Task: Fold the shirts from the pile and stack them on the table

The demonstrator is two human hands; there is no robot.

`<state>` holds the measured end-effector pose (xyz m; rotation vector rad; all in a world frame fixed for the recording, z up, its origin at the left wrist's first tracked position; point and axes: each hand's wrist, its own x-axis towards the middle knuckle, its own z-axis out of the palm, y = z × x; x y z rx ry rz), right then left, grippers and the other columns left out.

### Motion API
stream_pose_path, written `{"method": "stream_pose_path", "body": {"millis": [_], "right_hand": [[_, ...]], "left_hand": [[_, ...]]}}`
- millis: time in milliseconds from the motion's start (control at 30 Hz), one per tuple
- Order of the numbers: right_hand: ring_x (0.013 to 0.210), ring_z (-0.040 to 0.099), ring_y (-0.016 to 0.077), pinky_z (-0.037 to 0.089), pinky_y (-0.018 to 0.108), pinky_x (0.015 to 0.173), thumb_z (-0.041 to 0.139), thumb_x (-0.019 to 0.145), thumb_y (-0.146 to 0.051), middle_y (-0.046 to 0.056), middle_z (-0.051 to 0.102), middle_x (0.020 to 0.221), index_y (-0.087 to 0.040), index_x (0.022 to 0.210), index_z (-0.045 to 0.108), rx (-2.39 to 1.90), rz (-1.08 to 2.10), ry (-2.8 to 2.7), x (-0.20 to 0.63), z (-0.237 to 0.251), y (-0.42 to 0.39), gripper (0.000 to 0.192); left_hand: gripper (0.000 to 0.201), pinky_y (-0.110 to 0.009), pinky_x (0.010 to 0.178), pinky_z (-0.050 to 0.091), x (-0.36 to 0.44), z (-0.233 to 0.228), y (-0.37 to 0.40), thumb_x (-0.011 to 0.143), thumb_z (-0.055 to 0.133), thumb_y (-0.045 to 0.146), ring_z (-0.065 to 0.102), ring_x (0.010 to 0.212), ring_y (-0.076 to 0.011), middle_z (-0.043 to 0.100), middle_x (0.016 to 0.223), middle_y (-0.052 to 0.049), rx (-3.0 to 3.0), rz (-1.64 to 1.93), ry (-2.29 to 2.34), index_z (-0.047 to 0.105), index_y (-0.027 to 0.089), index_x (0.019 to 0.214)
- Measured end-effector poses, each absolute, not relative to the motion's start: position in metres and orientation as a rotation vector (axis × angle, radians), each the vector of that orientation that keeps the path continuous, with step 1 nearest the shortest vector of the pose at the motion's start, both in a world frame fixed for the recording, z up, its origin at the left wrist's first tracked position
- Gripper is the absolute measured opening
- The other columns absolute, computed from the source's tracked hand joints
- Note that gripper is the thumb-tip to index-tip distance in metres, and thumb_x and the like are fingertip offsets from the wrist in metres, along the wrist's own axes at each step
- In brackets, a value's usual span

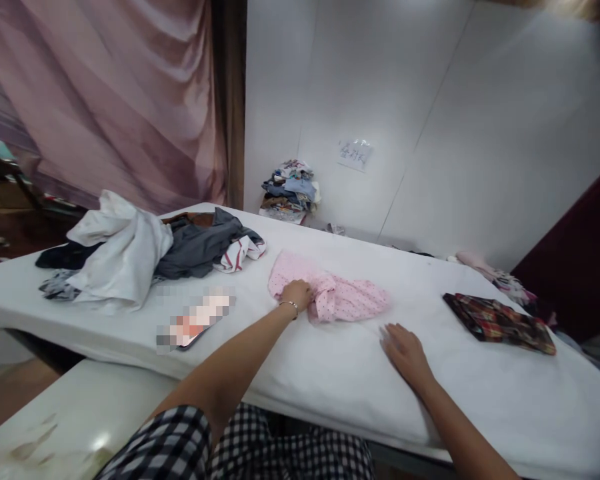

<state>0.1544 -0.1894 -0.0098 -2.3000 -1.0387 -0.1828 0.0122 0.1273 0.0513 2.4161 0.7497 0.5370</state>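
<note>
White padded table, smooth cloth cover. Heap of crumpled clothes at its left end. Pink dotted garment, rumpled, mid-table. Left hand closed on its edge. Right hand flat, open, empty, just beside it.

A heap of white and grey clothes sprawls at the white table's left end, a folded plaid cloth lying well apart on the right. Against the far wall sits a stack of folded garments, a paper note taped just beside it, and a pink curtain hangs to the left.
</note>
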Motion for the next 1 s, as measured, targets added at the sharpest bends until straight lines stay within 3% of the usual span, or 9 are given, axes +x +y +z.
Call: {"method": "stream_pose_path", "body": {"millis": [133, 233, 300, 367, 467, 633, 733, 833, 1000], "right_hand": [[0.119, 0.055, 0.0288, 0.045, 0.047, 0.097, 0.053, 0.082, -0.050, 0.011, 0.062, 0.125, -0.023, 0.120, 0.063, -2.048, 0.072, -0.968, 0.125, 0.015, -0.163, 0.047], [0.116, 0.057, 0.0262, 0.049, 0.041, 0.090, 0.062, 0.077, -0.046, 0.010, 0.058, 0.131, -0.025, 0.141, 0.042, -1.881, 0.245, -0.941, 0.097, 0.033, -0.121, 0.070], [0.108, 0.061, 0.0244, 0.051, 0.037, 0.085, 0.066, 0.072, -0.040, 0.009, 0.060, 0.127, -0.024, 0.144, 0.036, -1.802, 0.302, -0.885, 0.084, 0.039, -0.091, 0.079], [0.095, 0.064, 0.0233, 0.051, 0.034, 0.078, 0.063, 0.070, -0.034, 0.008, 0.068, 0.111, -0.019, 0.130, 0.053, -1.765, 0.333, -0.828, 0.080, 0.042, -0.067, 0.062], [0.077, 0.062, 0.0218, 0.048, 0.031, 0.069, 0.050, 0.070, -0.029, 0.003, 0.071, 0.082, -0.016, 0.090, 0.069, -1.787, 0.327, -0.811, 0.089, 0.050, -0.050, 0.030], [0.077, 0.061, 0.0196, 0.046, 0.028, 0.068, 0.050, 0.075, -0.033, 0.001, 0.070, 0.080, -0.018, 0.083, 0.071, -1.696, 0.066, -0.930, 0.116, 0.107, -0.051, 0.027], [0.076, 0.061, 0.0183, 0.046, 0.028, 0.069, 0.055, 0.078, -0.035, 0.002, 0.070, 0.079, -0.018, 0.082, 0.071, -1.582, -0.232, -1.018, 0.125, 0.158, -0.052, 0.023], [0.074, 0.061, 0.0170, 0.046, 0.027, 0.069, 0.056, 0.080, -0.030, 0.001, 0.069, 0.077, -0.020, 0.080, 0.070, -1.538, -0.567, -1.121, 0.133, 0.196, -0.059, 0.017], [0.074, 0.063, 0.0183, 0.045, 0.028, 0.067, 0.054, 0.082, -0.029, 0.004, 0.069, 0.077, -0.020, 0.080, 0.069, -1.750, -0.716, -1.484, 0.159, 0.203, -0.087, 0.017]], "left_hand": [[0.023, -0.033, 0.071, 0.046, 0.008, 0.057, 0.115, 0.085, 0.042, 0.023, 0.061, 0.078, -0.0202, 0.064, 0.076, -0.007, 2.279, 0.687, 0.778, 0.055, 0.018, 0.067], [0.027, -0.029, 0.071, 0.046, -0.002, 0.074, 0.094, 0.091, 0.034, 0.030, 0.060, 0.078, -0.0170, 0.064, 0.080, -0.005, 2.176, 0.843, 0.711, 0.054, 0.018, 0.077], [0.028, -0.027, 0.074, 0.046, -0.012, 0.085, 0.078, 0.093, 0.031, 0.033, 0.060, 0.083, -0.0149, 0.064, 0.086, -0.003, 2.131, 0.919, 0.628, 0.053, 0.019, 0.084], [0.027, -0.025, 0.074, 0.046, -0.025, 0.092, 0.069, 0.093, 0.034, 0.037, 0.060, 0.081, -0.0135, 0.064, 0.084, -0.001, 2.106, 0.967, 0.532, 0.053, 0.021, 0.084], [0.025, -0.025, 0.066, 0.043, -0.045, 0.094, 0.075, 0.090, 0.042, 0.038, 0.056, 0.069, -0.0130, 0.058, 0.071, 0.002, 2.080, 1.061, 0.494, 0.052, 0.021, 0.076], [0.023, -0.026, 0.065, 0.041, -0.059, 0.102, 0.093, 0.091, 0.044, 0.038, 0.056, 0.067, -0.0139, 0.058, 0.069, 0.001, 2.157, 1.106, 0.558, 0.053, 0.021, 0.078], [0.028, -0.028, 0.070, 0.044, -0.051, 0.112, 0.082, 0.086, 0.053, 0.043, 0.062, 0.084, -0.0170, 0.066, 0.099, -0.003, 2.345, 1.051, 0.527, 0.056, 0.022, 0.104], [0.042, -0.029, 0.068, 0.045, -0.040, 0.119, 0.072, 0.084, 0.056, 0.038, 0.063, 0.094, -0.0192, 0.062, 0.120, -0.003, 2.601, 0.852, 0.569, 0.049, 0.027, 0.124], [0.021, -0.030, 0.066, 0.044, -0.039, 0.129, 0.105, 0.083, 0.050, 0.029, 0.064, 0.088, -0.0221, 0.067, 0.103, -0.005, 2.756, 0.537, 0.854, 0.065, 0.023, 0.097]]}}
